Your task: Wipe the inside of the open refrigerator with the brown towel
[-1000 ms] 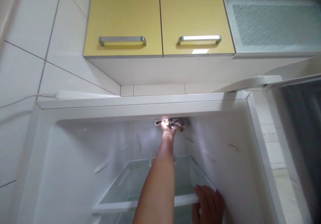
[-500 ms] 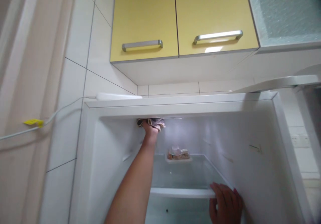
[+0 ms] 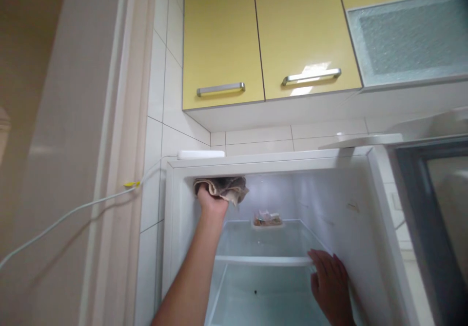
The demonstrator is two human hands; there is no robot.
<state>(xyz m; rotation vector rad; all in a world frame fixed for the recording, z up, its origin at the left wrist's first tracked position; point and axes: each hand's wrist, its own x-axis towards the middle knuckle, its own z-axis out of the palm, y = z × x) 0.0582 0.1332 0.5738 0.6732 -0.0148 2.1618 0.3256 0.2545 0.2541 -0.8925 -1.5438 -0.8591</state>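
My left hand (image 3: 212,201) reaches up inside the open refrigerator (image 3: 278,163) and grips a patterned brown cloth (image 3: 228,188). The cloth is pressed to the ceiling of the compartment, near its front left corner. Lower down on the right, my right hand (image 3: 331,279) rests at the right end of the glass shelf (image 3: 263,261), by the side wall. Its fingers are stretched out over the shelf's white front edge and it holds nothing. At the back of that shelf sits a small tray of food (image 3: 268,220).
Yellow cupboards (image 3: 223,43) with metal handles hang above the refrigerator. A white box (image 3: 201,154) with a cable (image 3: 73,212) stands on its top left. The dark-edged refrigerator door (image 3: 420,209) is swung out to the right. A second glass level (image 3: 270,301) lies below.
My left hand has brought the cloth forward along the ceiling, toward the front edge. My right hand has stayed at the shelf's right end. The camera view has shifted left and up.
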